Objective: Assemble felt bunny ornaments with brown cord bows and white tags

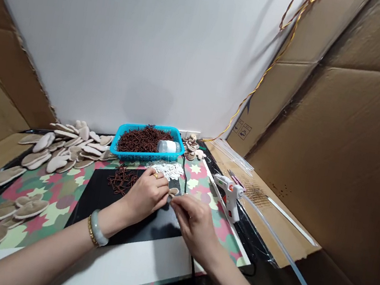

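Note:
My left hand (147, 195), with a ring and two bracelets at the wrist, is closed over the black mat (89, 198). Close beside it, my right hand (195, 221) pinches with thumb and fingers. A small beige piece (173, 191) shows between the fingertips of both hands, mostly covered by them. Dark brown twisted pieces (121, 179) lie on the mat left of my left hand. Just behind the hands is a heap of small white pieces (170, 170).
A blue basket (115, 145) holds many brown pieces and a clear jar (168, 146). Beige slipper-shaped pieces (59, 163) pile up on the left. To the right, a white glue gun (230, 195) holds a long translucent stick (287, 256). Cardboard walls (348, 154) flank the table.

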Motion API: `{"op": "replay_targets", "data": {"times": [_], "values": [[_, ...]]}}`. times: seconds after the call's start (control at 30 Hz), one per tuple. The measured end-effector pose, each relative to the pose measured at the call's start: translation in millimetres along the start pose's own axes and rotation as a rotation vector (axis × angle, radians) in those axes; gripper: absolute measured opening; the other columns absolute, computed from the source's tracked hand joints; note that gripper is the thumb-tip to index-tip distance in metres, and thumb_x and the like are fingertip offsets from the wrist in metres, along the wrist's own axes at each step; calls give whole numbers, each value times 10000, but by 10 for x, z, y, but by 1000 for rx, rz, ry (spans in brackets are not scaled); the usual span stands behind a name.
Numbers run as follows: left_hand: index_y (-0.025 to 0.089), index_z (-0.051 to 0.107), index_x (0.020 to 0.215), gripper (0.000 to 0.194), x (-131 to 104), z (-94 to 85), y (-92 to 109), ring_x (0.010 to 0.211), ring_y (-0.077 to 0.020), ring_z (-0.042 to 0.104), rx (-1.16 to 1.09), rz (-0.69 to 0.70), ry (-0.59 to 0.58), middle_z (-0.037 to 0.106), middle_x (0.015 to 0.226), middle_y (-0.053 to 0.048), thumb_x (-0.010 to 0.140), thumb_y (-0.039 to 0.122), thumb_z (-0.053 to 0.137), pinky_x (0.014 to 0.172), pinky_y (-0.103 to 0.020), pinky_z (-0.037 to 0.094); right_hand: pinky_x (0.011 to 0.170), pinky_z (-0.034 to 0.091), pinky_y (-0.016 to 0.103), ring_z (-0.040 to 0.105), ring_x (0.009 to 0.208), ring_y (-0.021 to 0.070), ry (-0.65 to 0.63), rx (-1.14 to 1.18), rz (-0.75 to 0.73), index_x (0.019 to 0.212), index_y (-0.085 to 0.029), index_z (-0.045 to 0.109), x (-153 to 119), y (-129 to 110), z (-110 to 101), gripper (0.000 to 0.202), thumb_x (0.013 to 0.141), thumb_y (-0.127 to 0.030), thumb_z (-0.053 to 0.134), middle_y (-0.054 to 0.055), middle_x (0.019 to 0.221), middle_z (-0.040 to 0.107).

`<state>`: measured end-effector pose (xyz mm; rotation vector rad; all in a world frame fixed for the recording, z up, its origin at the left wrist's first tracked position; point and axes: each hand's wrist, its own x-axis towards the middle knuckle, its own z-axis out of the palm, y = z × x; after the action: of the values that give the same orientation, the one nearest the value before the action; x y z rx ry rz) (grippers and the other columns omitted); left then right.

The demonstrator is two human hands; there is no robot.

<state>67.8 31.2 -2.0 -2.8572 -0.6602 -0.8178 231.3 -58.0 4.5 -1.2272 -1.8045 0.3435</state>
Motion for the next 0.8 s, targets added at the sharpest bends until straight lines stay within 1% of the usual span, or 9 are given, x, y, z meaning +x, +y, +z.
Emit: {"op": "replay_targets", "data": {"times": [0.1, 0.23, 0.33, 0.4, 0.47, 0.53, 0.6, 0.7, 0.8], "values": [[168, 640, 732, 182, -39, 6, 21, 767, -200, 576, 20, 36, -26, 656, 733, -26, 893, 157, 556, 772, -390, 361, 597, 395, 240, 568, 613, 138, 38, -15, -50, 795, -146, 678, 228, 5, -161, 189, 923, -166, 540, 42, 690, 653], [170, 648, 748, 164, -116, -31, 8, 770, -189, 576, -18, 0, -4, 667, 749, -18, 887, 136, 567, 802, -393, 362, 594, 397, 238, 549, 607, 133, 58, 37, 26, 777, -148, 658, 379, 68, -219, 201, 923, -224, 543, 24, 667, 624], [169, 666, 827, 122, -181, -94, -21, 800, -189, 587, -53, -34, 60, 692, 795, -22, 889, 119, 574, 829, -398, 365, 553, 394, 242, 535, 604, 134, 114, 177, 213, 823, -157, 657, 348, 157, -128, 207, 912, -313, 555, 35, 731, 636], [168, 664, 874, 107, -216, -151, -17, 806, -187, 590, -71, -32, 106, 705, 817, -25, 891, 110, 576, 824, -394, 372, 499, 399, 241, 536, 582, 131, 185, 395, 403, 971, -167, 656, 356, 230, -15, 229, 851, -360, 627, 48, 833, 663], [169, 659, 921, 109, -237, -217, 19, 804, -185, 592, -78, -9, 142, 717, 833, -28, 889, 98, 583, 805, -386, 379, 433, 395, 238, 518, 521, 118, 205, 680, 620, 1076, -173, 617, 425, 288, 118, 387, 750, -358, 717, 40, 846, 662], [168, 650, 963, 131, -251, -289, 75, 807, -184, 596, -78, 27, 175, 727, 846, -32, 879, 82, 597, 795, -381, 384, 393, 391, 231, 490, 465, 102, 174, 905, 779, 1017, -162, 605, 521, 308, 242, 418, 669, -330, 765, 19, 775, 645], [166, 642, 991, 160, -264, -358, 130, 815, -185, 601, -77, 45, 210, 735, 865, -38, 866, 69, 612, 802, -385, 387, 372, 374, 218, 471, 434, 81, 126, 1004, 838, 906, -152, 606, 578, 282, 330, 362, 644, -337, 775, 26, 762, 655], [179, 649, 1006, 190, -290, -429, 175, 805, -183, 609, -98, -5, 263, 740, 877, -35, 853, 67, 630, 817, -397, 387, 339, 290, 185, 429, 398, 47, 57, 995, 824, 853, -126, 647, 515, 195, 374, 363, 681, -422, 767, 59, 795, 692], [203, 669, 984, 193, -306, -428, 179, 760, -167, 615, -163, -83, 285, 736, 844, -11, 849, 71, 632, 805, -392, 385, 344, 280, 177, 409, 377, 54, -73, 1026, 785, 878, -95, 706, 363, 125, 343, 437, 720, -502, 743, 0, 569, 599]]}}
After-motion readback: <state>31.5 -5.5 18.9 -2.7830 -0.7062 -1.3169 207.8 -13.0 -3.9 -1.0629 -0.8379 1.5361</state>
